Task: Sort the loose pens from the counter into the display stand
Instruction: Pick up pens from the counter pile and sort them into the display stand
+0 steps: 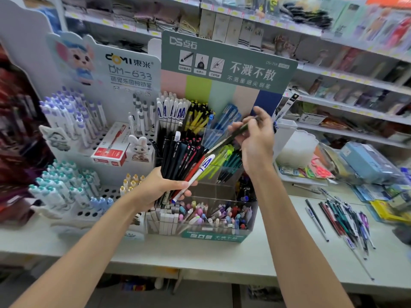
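Left grip [160, 187] clutched a bundle of pens [178, 156] mid-frame; right grip [255, 140] pinched one dark pen [232, 136] over the stand [213, 236].

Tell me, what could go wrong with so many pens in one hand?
The left hand grips a big fanned bundle of pens; the white-and-blue pen sits crooked at the edge and might slip out. The right hand pinches a dark pen at the crowded display stand, so it could land in the wrong compartment.
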`<state>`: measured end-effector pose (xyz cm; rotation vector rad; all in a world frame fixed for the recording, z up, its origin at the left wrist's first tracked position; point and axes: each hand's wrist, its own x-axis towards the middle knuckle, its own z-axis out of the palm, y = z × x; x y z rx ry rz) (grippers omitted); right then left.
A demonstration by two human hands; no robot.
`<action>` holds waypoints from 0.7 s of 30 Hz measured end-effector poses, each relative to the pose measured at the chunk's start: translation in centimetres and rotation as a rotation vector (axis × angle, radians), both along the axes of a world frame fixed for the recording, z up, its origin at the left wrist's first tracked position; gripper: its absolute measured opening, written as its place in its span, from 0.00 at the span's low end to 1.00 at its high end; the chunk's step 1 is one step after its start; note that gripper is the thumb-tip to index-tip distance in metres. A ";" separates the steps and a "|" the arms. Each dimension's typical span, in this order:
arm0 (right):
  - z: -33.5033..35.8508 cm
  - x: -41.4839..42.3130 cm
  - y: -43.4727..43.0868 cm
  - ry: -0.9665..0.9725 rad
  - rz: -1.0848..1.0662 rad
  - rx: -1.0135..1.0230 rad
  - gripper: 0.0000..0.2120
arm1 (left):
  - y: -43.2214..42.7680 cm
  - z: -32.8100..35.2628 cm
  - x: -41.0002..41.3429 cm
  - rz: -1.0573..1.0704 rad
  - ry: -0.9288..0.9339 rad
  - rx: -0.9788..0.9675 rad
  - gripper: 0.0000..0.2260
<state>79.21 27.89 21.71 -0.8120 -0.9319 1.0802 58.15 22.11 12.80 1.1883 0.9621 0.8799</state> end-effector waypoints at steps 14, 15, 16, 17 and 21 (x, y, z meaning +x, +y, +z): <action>-0.5 -1.8 0.0 -0.849 0.570 -0.074 0.14 | -0.1 1.9 0.3 -0.120 0.089 0.092 0.16; -0.5 -1.5 0.1 -0.801 0.626 -0.092 0.15 | -0.2 1.8 0.3 -0.132 0.094 0.094 0.17; -0.6 -1.4 0.1 -0.764 0.672 -0.104 0.15 | -0.3 1.8 0.3 -0.145 0.097 0.101 0.17; -0.6 -1.3 0.1 -0.744 0.701 -0.115 0.17 | -0.3 1.8 0.3 -0.155 0.102 0.110 0.18; -0.8 -0.9 0.3 -0.738 0.711 -0.155 0.21 | -0.3 2.0 0.3 -0.171 0.139 0.137 0.14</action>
